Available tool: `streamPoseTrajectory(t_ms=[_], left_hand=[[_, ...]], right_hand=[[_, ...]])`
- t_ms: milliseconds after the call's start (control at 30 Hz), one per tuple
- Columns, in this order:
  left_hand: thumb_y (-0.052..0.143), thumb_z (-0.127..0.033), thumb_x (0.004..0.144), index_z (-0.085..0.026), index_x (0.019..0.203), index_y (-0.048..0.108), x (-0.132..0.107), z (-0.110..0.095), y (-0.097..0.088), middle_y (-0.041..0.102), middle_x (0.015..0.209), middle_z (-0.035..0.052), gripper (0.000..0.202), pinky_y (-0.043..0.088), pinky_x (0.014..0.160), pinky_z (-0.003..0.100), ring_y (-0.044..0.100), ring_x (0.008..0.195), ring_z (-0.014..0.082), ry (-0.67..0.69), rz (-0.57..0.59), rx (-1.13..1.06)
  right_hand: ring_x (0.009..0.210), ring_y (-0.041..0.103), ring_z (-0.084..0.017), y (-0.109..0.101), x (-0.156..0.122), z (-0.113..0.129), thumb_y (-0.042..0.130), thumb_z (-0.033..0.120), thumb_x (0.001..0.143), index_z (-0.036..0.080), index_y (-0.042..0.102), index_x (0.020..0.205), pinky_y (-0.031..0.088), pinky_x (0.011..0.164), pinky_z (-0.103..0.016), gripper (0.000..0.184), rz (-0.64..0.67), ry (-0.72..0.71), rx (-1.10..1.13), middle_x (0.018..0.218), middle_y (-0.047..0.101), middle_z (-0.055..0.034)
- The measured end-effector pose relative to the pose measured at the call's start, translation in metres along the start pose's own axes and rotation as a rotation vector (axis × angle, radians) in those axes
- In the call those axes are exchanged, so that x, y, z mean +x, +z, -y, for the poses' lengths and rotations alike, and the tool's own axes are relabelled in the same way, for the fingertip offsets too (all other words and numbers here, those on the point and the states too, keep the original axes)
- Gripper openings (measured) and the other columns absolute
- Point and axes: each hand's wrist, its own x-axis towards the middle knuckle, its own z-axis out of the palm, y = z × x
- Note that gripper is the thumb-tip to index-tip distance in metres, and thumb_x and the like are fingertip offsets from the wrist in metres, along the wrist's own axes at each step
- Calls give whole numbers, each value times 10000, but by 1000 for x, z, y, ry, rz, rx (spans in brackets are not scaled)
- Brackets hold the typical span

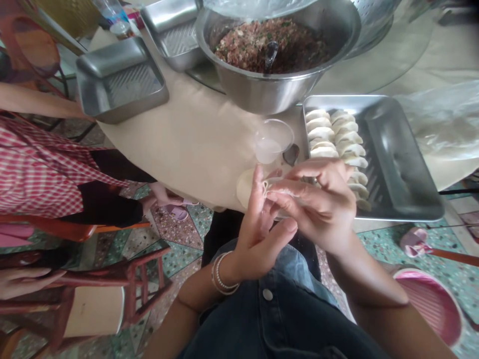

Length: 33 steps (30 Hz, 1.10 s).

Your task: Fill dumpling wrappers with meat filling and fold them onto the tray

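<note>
In the middle of the head view, a dumpling point(265, 188) shows only as a small pale folded edge between my hands; the rest is hidden behind fingers. My left hand point(258, 224), with bracelets at the wrist, supports it against upright fingers, its thumb apart. The fingertips of my right hand point(322, 199) pinch it from the other side. Flour whitens the fingers. Just behind my left hand lie pale round dough wrappers point(245, 187). Beyond them stand a clear plastic cup point(273, 139) and a spoon point(291, 154). Rows of folded dumplings point(321, 133) fill the left part of a metal tray point(392, 144).
A steel bowl point(258, 89) of minced filling stands at the back. Two more metal pans, one of them a rectangular pan point(121, 82), sit at the back left. A plastic bag point(445, 119) lies right. A person in a checked garment point(41, 169) is at the left, near a wooden chair point(129, 289).
</note>
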Motion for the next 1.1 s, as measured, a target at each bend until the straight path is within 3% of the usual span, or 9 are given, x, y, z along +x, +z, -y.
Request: streamPoseTrajectory(t_ms=[167,333,467,633,767,833,933,1033,1100], left_hand=[[564,-144,913,-424,1371,485,-1,-3,-5,497,1475,-53,542,432,1125,349,480,1351,200,52,-67,89],[569,-138,909,-395,1300,573,0,-5,-12,611,1362,-39,468,464,1091,328,565,1267,179,11,-82,144],[605,-165,891,-422,1365,491,5,-7,-16,608,1366,-26,552,461,1085,332,533,1301,177,-19,-61,119],[673,-226,836,-332,1256,624,9,-10,-23,657,1293,-28,436,449,1088,368,554,1269,247,-75,-146,295],[667,-212,827,-311,1192,662,10,-10,-30,709,1190,-25,378,568,909,357,666,1075,235,-87,-91,333],[655,-226,831,-294,1189,661,10,-11,-32,724,1133,-26,364,588,848,344,686,1010,228,-73,-93,372],[675,-248,817,-278,1173,673,11,-12,-32,733,1072,-13,357,567,890,356,679,1005,227,-26,-120,476],[724,-244,779,-283,1089,717,14,-15,-32,730,1071,2,312,536,940,383,670,1007,233,-19,-99,544],[746,-237,760,-294,1019,741,15,-15,-32,727,1074,-5,266,527,956,390,661,1026,242,9,-108,550]], right_hand=[[955,581,-208,-4,1,-3,666,290,859,252,679,932,419,821,-415,83,54,-13,11,946,593,-34],[957,592,-230,-5,3,-6,733,313,801,256,649,1116,458,805,-438,331,21,5,28,1015,618,-57],[987,578,-221,-3,4,-8,720,245,809,310,702,980,440,827,-439,184,50,-13,59,1033,613,-31],[943,566,-187,-5,6,-7,691,235,835,261,699,918,429,825,-409,87,77,-19,138,929,599,-19],[939,554,-175,-8,8,-7,684,224,840,273,704,917,410,837,-398,93,128,-33,190,891,595,-3],[969,559,-181,-7,9,-7,703,288,829,287,702,980,389,860,-409,151,132,-50,167,948,614,-3],[1004,557,-186,-4,11,-6,718,357,808,286,697,1020,385,884,-417,224,158,-95,156,1048,620,-17],[973,557,-176,0,13,-3,679,300,849,271,704,914,394,871,-410,75,171,-102,176,961,609,-4],[991,551,-180,0,13,-1,651,301,871,271,695,926,395,885,-417,77,179,-90,176,962,599,-5]])
